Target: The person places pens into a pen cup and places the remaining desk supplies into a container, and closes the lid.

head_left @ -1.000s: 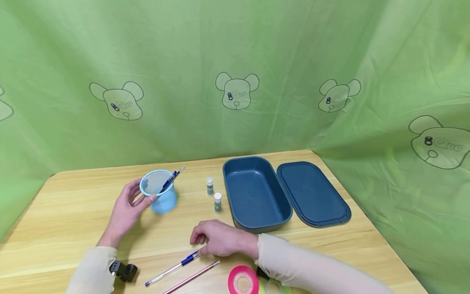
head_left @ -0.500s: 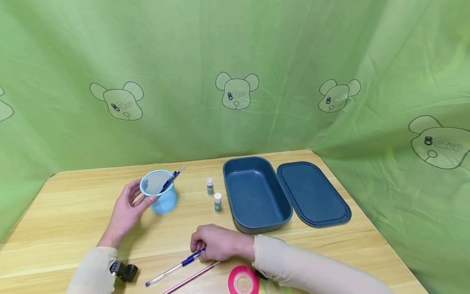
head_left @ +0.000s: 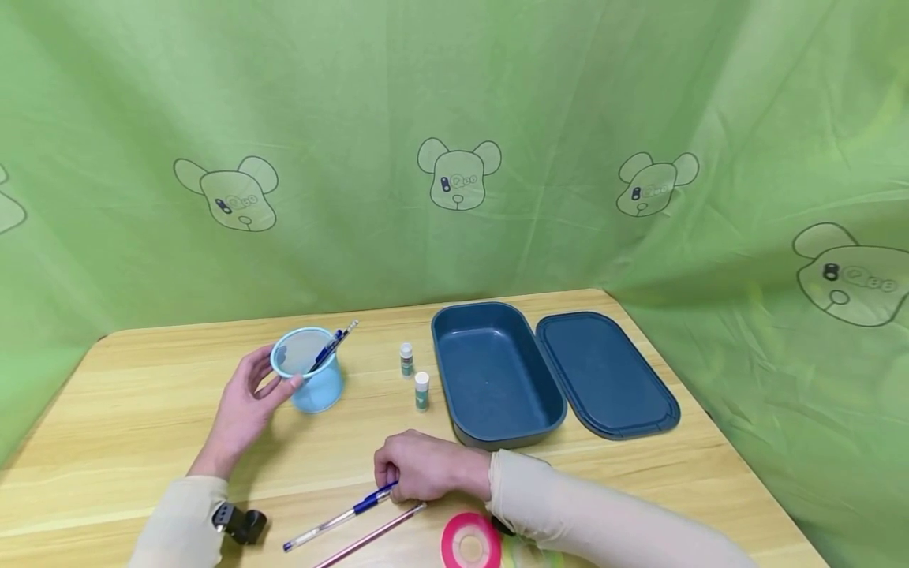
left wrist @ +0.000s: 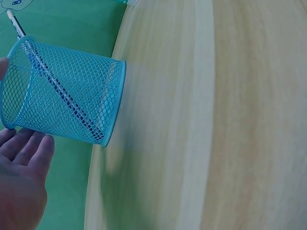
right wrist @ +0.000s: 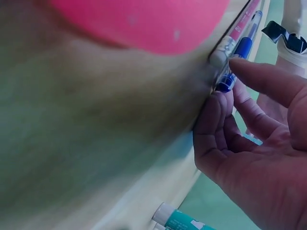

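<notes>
In the head view my left hand grips the light blue mesh pen holder near its rim, thumb on the near side. A dark blue pen and a patterned pencil lean inside it. At the front of the table my right hand pinches the capped end of a clear pen with blue cap and grip. Thumb and curled fingers close on that end in the right wrist view. Alongside lies a metallic pink pencil, its far end close under the right hand.
Two small glue sticks, one farther back and one nearer, stand left of an open dark blue box. Its lid lies flat to the right. A pink tape roll sits by the right forearm, with a yellowish ring beside it.
My right hand has shifted slightly toward the front and closed on the pen's capped end. The pen has moved only a little. The left hand and the pen holder have stayed put.
</notes>
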Action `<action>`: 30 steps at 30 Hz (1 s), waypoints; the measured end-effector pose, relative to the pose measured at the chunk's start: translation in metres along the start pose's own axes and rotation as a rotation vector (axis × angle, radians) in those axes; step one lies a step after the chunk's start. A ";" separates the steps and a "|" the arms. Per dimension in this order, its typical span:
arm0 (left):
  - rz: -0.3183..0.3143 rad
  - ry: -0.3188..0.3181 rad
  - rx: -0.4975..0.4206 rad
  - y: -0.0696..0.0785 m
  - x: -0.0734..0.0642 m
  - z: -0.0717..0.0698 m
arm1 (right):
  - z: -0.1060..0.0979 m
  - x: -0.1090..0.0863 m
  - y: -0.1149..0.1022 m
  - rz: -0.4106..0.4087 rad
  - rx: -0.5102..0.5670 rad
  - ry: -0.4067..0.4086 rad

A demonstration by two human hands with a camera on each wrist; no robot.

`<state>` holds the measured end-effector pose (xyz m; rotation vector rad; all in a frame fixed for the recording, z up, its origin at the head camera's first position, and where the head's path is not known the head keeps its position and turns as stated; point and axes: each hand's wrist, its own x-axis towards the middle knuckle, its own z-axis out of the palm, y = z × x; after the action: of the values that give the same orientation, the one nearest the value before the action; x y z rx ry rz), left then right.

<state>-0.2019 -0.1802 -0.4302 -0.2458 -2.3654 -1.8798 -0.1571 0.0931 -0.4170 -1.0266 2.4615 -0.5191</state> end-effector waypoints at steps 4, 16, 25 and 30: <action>0.002 -0.003 -0.009 0.001 0.001 0.000 | -0.003 -0.002 0.000 0.026 0.014 -0.007; -0.002 -0.003 -0.011 0.000 0.001 -0.001 | -0.011 -0.003 0.009 -0.026 0.286 0.088; 0.002 -0.017 0.023 0.002 0.002 -0.004 | -0.019 -0.003 0.005 -0.050 0.473 0.212; -0.003 -0.017 0.027 0.001 0.001 -0.004 | -0.021 -0.004 0.005 -0.089 0.605 0.271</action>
<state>-0.2024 -0.1838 -0.4278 -0.2567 -2.4017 -1.8532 -0.1679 0.1026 -0.4011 -0.8474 2.2373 -1.4048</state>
